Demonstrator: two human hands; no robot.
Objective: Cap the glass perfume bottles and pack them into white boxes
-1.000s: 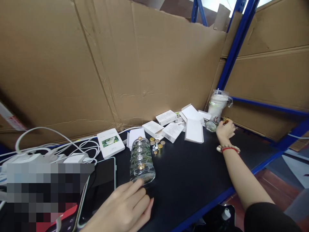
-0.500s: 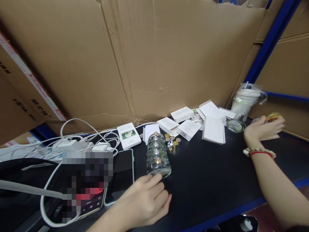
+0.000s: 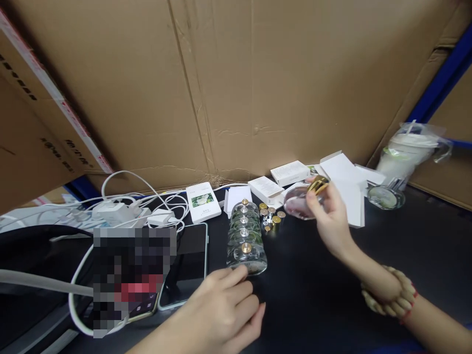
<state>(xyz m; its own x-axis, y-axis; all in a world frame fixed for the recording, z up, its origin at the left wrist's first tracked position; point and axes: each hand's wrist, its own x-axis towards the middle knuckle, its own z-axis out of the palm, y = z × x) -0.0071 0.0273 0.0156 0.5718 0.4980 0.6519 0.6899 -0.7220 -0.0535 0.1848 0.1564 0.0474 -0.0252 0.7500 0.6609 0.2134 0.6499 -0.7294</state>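
Observation:
My right hand [image 3: 330, 216] holds a round clear glass bottle [image 3: 299, 202] with a gold cap [image 3: 317, 184] above the black table [image 3: 317, 290], just right of the gold and silver caps [image 3: 270, 214]. My left hand [image 3: 221, 309] rests at the near edge, fingers loosely curled, fingertips touching the nearest bottle of a row of round glass bottles [image 3: 245, 238] lying in a line. It grips nothing.
White cartons [image 3: 291, 172] lie scattered at the back by the cardboard wall [image 3: 236, 88]. A tablet [image 3: 190, 263] and white chargers with cables [image 3: 121, 211] sit at the left. A bagged drink cup [image 3: 409, 152] and another glass bottle [image 3: 385, 196] stand at the right.
My right hand has carried the gold-capped bottle from the far right by the cup leftward to beside the caps. The view has swung left. My left hand has stayed at the bottle row.

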